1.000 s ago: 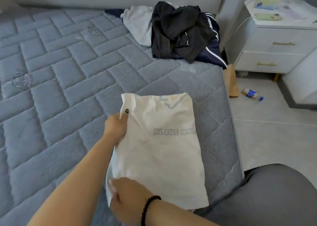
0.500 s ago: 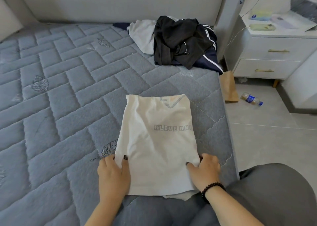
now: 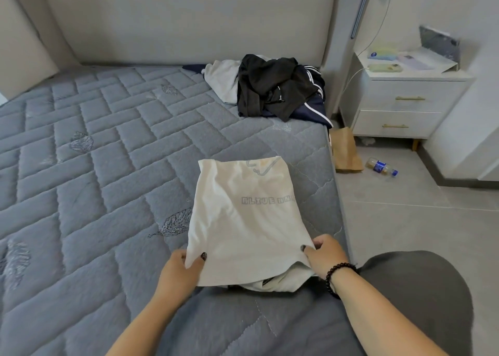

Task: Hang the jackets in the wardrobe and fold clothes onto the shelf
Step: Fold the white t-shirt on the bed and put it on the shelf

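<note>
White shirt (image 3: 247,220) lies half-folded on the mattress (image 3: 108,166), near its right edge. Left hand (image 3: 179,270) pinches its near-left corner, right hand (image 3: 324,255) its near-right. Lifted unevenly, I think the loose under-layers could slip out. Beyond the shirt, a clothes pile (image 3: 272,88); right of it, a nightstand (image 3: 405,99).

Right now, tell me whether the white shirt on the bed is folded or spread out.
Folded. The white shirt is a narrow rectangle, print cut off at its right edge; left hand and right hand pinch its near corners.
</note>
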`<state>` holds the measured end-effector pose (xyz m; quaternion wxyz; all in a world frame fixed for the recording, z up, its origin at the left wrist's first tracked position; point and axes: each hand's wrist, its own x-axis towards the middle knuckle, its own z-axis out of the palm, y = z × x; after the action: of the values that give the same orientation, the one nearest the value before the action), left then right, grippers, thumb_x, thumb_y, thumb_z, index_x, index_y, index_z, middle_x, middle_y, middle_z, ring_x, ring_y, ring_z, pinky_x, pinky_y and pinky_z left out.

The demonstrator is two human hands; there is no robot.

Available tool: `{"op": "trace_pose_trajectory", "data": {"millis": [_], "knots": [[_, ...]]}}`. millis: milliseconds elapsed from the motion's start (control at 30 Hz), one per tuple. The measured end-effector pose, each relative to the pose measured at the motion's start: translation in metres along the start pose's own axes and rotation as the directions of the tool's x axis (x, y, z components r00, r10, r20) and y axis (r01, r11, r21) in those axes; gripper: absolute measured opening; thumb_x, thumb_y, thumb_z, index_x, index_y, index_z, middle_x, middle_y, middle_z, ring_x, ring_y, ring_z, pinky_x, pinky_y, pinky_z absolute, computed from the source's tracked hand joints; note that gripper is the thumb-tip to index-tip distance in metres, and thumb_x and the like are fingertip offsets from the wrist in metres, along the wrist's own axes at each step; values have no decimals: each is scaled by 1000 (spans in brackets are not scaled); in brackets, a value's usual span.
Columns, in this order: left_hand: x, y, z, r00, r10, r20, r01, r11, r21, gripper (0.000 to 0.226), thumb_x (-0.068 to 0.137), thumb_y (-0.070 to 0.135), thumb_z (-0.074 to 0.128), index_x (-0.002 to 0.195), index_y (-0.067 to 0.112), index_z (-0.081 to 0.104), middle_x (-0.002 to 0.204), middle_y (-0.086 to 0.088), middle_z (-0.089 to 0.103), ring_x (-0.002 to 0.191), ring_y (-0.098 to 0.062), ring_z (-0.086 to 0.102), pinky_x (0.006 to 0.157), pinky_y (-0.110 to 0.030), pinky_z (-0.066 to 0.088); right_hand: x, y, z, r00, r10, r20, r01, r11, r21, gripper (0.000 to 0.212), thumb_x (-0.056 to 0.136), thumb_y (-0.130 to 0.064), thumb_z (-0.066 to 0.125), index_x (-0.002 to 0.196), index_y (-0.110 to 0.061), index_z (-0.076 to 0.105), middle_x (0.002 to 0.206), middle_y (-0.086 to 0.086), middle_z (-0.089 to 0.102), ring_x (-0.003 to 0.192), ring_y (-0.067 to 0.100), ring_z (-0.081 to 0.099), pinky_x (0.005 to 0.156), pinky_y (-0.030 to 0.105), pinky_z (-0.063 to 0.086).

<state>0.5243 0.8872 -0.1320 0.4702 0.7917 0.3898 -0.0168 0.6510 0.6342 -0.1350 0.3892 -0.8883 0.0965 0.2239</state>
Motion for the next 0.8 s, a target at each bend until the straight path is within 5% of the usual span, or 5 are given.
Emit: {"op": "trace_pose_trajectory", "data": {"millis": [167, 267, 433, 567, 800], "knots": [[-24, 5, -9, 994, -19, 105, 36, 987, -157, 41, 88, 31, 67, 122, 18, 48, 79, -10, 66, 40, -14, 49, 39, -24, 40, -15, 23, -29, 999, 23, 27, -28, 982, 188, 42, 82, -20, 73, 118, -13, 51, 111, 2, 56, 93, 19, 60, 77, 30, 51], [-28, 18, -17, 988, -20, 155, 71, 941, -330, 53, 89, 22, 67, 135, 24, 40, 73, -11, 64, 39, -15, 46, 38, -22, 38, -26, 24, -37, 997, -2, 75, -33, 889, 457, 45, 83, -9, 70, 122, -21, 52, 115, 3, 57, 83, 20, 66, 52, 25, 51], [-11, 54, -33, 982, 3, 191, 104, 830, -548, 20, 88, 14, 65, 105, 26, 64, 62, 0, 60, 40, -11, 45, 40, -20, 37, -28, 9, -43, 972, -72, 223, -120, 664, 738, 18, 88, 2, 58, 102, -6, 66, 69, 9, 68, 49, 14, 59, 39, 21, 42], [19, 81, -39, 963, -32, 269, 208, 726, -656, 17, 88, 8, 58, 75, 10, 69, 63, -4, 66, 46, -6, 61, 37, -12, 41, -14, -12, -56, 947, -115, 301, -204, 512, 835, 18, 91, 1, 54, 88, 5, 71, 76, 16, 70, 57, 15, 66, 45, 20, 53], [100, 131, -38, 931, -97, 352, 353, 484, -801, 30, 95, 5, 42, 87, 3, 71, 74, -3, 75, 63, -11, 73, 44, -14, 51, 46, -93, -69, 959, -99, 264, -145, 631, 762, 18, 95, -14, 51, 95, -4, 66, 88, 13, 75, 45, 12, 62, 37, 16, 45]]}}
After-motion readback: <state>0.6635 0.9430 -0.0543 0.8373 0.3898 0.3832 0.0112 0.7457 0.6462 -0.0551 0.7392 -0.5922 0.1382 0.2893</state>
